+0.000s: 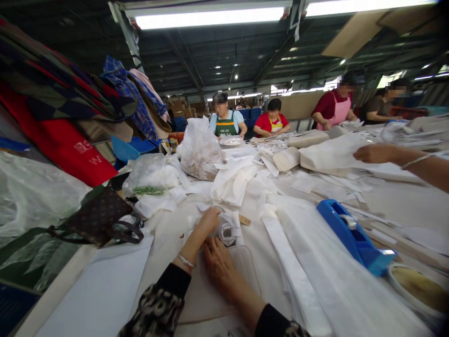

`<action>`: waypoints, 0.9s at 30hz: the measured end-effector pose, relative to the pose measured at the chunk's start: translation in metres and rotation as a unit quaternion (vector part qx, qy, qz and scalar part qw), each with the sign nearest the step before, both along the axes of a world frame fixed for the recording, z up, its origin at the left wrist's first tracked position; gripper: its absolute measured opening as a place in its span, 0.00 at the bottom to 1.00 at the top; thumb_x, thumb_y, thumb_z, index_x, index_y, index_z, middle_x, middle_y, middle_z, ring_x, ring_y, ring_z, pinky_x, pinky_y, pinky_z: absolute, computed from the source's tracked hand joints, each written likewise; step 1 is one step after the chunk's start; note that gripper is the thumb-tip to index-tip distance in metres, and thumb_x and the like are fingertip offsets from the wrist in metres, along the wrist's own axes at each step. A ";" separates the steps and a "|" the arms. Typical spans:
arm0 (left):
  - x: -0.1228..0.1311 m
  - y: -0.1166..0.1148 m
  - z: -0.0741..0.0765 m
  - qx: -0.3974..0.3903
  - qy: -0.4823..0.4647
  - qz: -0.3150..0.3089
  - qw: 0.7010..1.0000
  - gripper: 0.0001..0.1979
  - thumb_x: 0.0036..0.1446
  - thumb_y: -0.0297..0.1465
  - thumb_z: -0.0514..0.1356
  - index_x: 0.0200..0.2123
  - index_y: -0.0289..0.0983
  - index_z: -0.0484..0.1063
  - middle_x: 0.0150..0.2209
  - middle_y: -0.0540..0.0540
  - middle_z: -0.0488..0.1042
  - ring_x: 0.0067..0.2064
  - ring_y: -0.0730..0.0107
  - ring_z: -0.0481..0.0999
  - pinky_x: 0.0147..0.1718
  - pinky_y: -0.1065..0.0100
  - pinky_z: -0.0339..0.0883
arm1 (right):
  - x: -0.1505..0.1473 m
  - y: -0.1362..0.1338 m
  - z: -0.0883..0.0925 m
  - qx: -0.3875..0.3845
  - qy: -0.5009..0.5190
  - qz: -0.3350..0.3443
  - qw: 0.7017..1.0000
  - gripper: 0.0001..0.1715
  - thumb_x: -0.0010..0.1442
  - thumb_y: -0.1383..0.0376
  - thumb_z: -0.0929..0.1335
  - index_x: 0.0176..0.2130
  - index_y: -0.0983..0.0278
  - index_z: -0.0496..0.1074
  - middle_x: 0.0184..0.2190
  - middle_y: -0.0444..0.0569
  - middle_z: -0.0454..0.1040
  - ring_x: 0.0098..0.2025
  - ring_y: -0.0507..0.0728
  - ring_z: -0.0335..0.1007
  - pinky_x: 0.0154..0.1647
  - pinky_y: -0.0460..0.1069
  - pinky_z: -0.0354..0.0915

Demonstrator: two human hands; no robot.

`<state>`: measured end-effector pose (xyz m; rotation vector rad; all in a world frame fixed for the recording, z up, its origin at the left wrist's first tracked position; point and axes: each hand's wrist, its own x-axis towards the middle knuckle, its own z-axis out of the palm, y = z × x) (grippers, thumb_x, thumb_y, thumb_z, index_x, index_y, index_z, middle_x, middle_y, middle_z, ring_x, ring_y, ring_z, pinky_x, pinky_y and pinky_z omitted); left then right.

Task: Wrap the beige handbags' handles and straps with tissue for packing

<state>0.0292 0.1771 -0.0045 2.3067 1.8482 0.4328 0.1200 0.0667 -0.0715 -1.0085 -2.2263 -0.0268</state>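
My left hand [206, 223] rests with curled fingers on a small bundle of white cloth [228, 230] in front of me, a thin bracelet on its wrist. My right hand [218, 263] lies just below the bundle, fingers closed against its lower edge. Both hands press the cloth down on a pale flat sheet [245, 271] on the work table [168, 224]. A small wooden piece [244, 220] lies just right of the bundle. What the fingers pinch beneath the cloth is hidden.
A blue tape dispenser [354, 236] sits to the right, a bowl [417, 288] beyond it. Long white strips [291, 267] and white fabric piles [235, 180] cover the table. A dark handbag [100, 217] and plastic bags [199, 147] lie left. Another person's arm [403, 161] reaches in at right; several workers sit at the far end.
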 end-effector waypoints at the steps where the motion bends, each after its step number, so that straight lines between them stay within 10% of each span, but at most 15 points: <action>1: 0.003 0.009 -0.003 -0.021 0.007 -0.008 1.000 0.13 0.52 0.20 0.53 0.32 0.33 0.78 0.35 0.39 0.79 0.40 0.62 0.77 0.45 0.64 0.70 | 0.000 0.000 0.000 -0.003 -0.001 0.003 1.000 0.24 0.57 0.75 0.62 0.53 0.67 0.67 0.40 0.56 0.71 0.40 0.61 0.65 0.41 0.55 0.69; 11: 0.003 0.019 -0.044 -0.057 0.009 0.022 0.998 0.15 0.56 0.21 0.50 0.37 0.35 0.76 0.44 0.36 0.76 0.47 0.59 0.75 0.47 0.61 0.66 | 0.001 0.004 -0.006 -0.064 0.049 0.004 0.997 0.09 0.57 0.74 0.63 0.33 0.63 0.69 0.34 0.50 0.70 0.38 0.58 0.66 0.38 0.51 0.67; 27: -0.009 0.017 -0.046 -0.063 -0.077 -0.008 0.995 0.17 0.54 0.18 0.49 0.36 0.36 0.75 0.42 0.39 0.76 0.47 0.58 0.74 0.46 0.62 0.65 | 0.040 0.027 0.036 -0.164 0.279 0.038 0.945 0.17 0.61 0.74 0.59 0.39 0.60 0.73 0.36 0.47 0.73 0.38 0.53 0.71 0.38 0.46 0.68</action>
